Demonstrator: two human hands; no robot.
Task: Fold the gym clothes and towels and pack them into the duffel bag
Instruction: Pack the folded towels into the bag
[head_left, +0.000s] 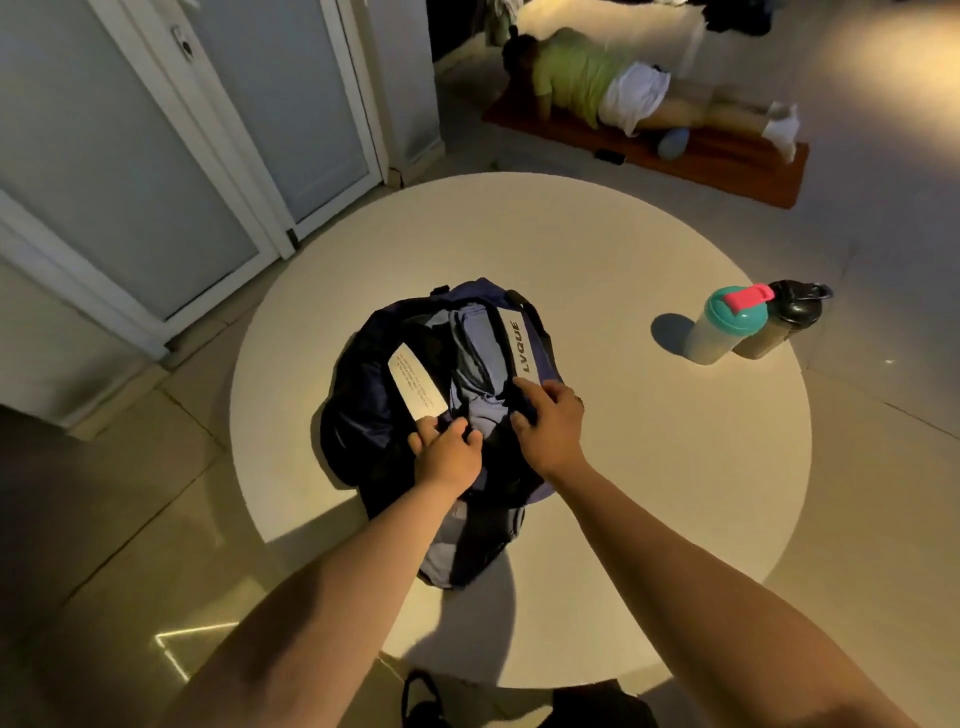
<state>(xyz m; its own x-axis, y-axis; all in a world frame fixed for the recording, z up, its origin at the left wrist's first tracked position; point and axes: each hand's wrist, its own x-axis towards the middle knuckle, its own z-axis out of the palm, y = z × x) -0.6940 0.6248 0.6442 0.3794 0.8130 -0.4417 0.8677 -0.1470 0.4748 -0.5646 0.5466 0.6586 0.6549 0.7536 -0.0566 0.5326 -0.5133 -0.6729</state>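
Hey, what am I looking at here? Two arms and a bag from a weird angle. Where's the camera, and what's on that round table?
There is no machine. Someone wears a wide-angle camera on the head, so the one picture looks down along their own arms. The left hand and the right hand each grip an edge of the open dark blue duffel bag on the round white table. Blue-grey clothes lie inside it. Near the table's right edge stand two shaker bottles, a teal-lidded bottle and a black-lidded bottle. Behind, another person lies on a floor mat.
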